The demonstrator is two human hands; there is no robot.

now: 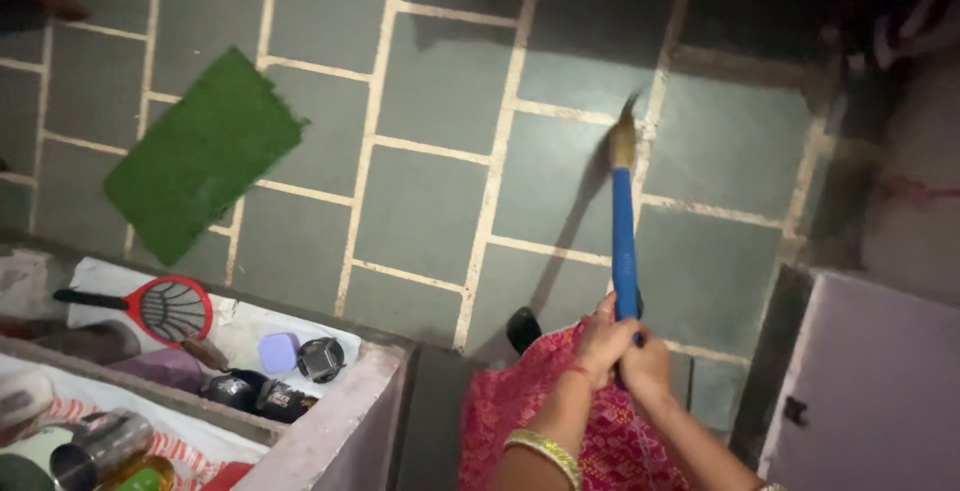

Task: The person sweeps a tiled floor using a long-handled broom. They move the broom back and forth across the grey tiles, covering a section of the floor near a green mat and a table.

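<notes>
We look down on a grey stone-tiled floor (430, 211) with pale joints, open across its middle and bounded by a low wall (340, 421) at lower left and a pale cabinet (880, 381) at lower right. A green mat (200, 156) lies askew, well apart from us. Our broom (624, 221), blue-handled, stands nearly upright, bristles touching the floor. Our left hand (600, 343) and right hand (648, 363) wrap the handle's end, closed tight, side by side.
</notes>
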